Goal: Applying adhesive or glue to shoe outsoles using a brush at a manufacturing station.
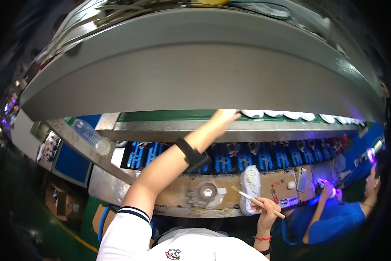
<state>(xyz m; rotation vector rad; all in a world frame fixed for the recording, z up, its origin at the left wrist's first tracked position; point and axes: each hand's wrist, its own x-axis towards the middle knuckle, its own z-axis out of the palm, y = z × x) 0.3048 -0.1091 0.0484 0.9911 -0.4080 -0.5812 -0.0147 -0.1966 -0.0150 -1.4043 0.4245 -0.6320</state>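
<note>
My left hand (225, 119) reaches out over the green conveyor belt (169, 116), beside a row of white shoe soles (293, 115). The edge of the metal hood hides most of its fingers. In my right hand (268, 214) is a brush (260, 203) with a wooden handle, its bristles pointing up and left. The brush crosses above a white shoe sole (250, 179) that lies lengthwise on the cardboard-covered bench. Left of that sole, a small round bowl (208, 190) with pale contents rests on a crumpled whitish glove or cloth (198, 201).
A wide metal hood (195, 78) spans the space ahead. Below the belt runs a row of blue holders (223, 158). Red-handled tools (275, 195), a phone (301, 179) and a small white object (291, 185) lie rightward. A person in blue (339, 222) works at the right; a plastic bottle (88, 134) lies left.
</note>
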